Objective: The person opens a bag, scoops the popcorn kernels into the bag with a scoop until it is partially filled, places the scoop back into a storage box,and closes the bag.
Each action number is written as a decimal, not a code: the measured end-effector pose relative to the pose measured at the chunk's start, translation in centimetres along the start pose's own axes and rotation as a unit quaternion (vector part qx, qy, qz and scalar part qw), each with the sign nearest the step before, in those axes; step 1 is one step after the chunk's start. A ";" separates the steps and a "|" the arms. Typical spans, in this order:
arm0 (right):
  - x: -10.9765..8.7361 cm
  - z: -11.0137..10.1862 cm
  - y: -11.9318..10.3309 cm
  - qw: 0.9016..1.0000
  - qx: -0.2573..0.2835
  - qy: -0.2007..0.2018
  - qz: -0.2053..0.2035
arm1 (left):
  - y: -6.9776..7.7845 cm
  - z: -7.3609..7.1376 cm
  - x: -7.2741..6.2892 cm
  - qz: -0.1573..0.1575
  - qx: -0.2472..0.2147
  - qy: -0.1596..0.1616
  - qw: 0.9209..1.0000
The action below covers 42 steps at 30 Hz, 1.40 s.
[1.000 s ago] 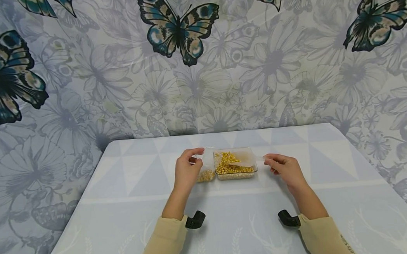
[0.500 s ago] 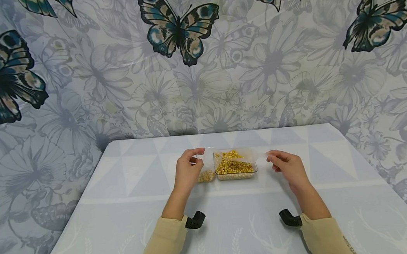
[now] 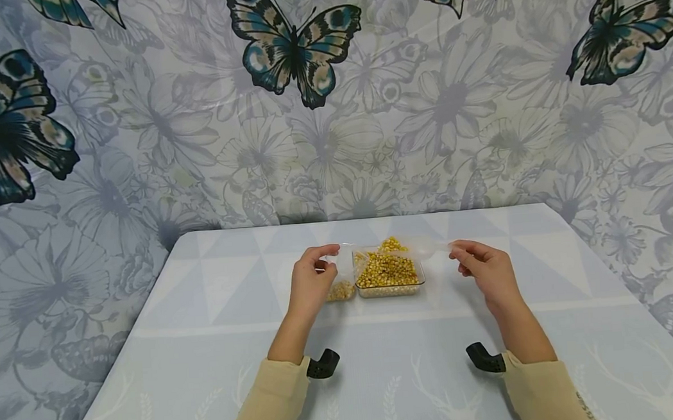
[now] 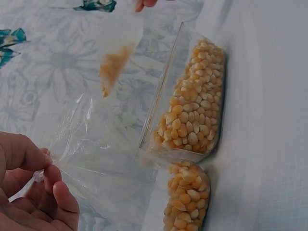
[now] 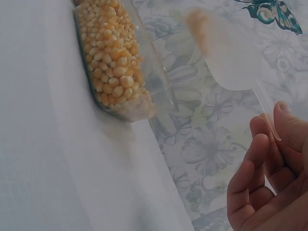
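Observation:
My left hand (image 3: 312,277) pinches the rim of a clear plastic bag (image 4: 103,163) between thumb and fingers. Corn kernels (image 4: 186,197) fill the bag's bottom, which rests on the table against a clear rectangular container (image 4: 162,84). That container holds a heap of yellow corn kernels (image 5: 108,57). With thumb and fingertips, my right hand (image 3: 485,275) grips the thin handle of a translucent plastic scoop (image 5: 233,65). The scoop is raised over the container's far side, its bowl toward the bag, and carries a load of kernels (image 4: 115,70) in front.
A pale patterned cloth covers the table (image 3: 381,368). Behind its far edge hangs a flowered backdrop (image 3: 452,119) with butterflies. Black curved pieces (image 3: 324,363) stick out at both sleeve cuffs.
My right hand has moved up and to the right, lifting the scoop with kernels out of the container. My left hand has stayed nearly still at the bag.

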State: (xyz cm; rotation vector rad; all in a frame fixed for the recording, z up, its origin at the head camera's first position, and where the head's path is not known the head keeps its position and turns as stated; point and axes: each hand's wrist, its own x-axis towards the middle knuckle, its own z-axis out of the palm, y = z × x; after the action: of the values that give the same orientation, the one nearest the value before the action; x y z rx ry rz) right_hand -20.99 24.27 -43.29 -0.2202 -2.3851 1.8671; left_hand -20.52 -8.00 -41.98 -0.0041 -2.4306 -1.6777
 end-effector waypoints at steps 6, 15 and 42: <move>-0.4 0.1 -0.8 1.000 0.013 -0.002 -0.013 | 0.0 0.0 -0.1 0.004 -0.001 -0.004 1.000; -1.2 0.4 -2.0 0.999 0.012 0.002 -0.036 | 0.1 0.1 0.0 0.009 -0.010 -0.015 1.000; -2.7 2.6 -3.4 0.991 -0.054 0.025 -0.119 | -0.2 0.5 -0.1 0.054 0.005 -0.048 0.997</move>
State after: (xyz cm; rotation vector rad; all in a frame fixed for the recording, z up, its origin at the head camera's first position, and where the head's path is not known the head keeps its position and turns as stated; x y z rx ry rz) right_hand -18.93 20.51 -40.63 0.0099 -2.3613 1.6129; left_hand -20.55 -7.66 -42.36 -0.2153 -2.4593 -1.6545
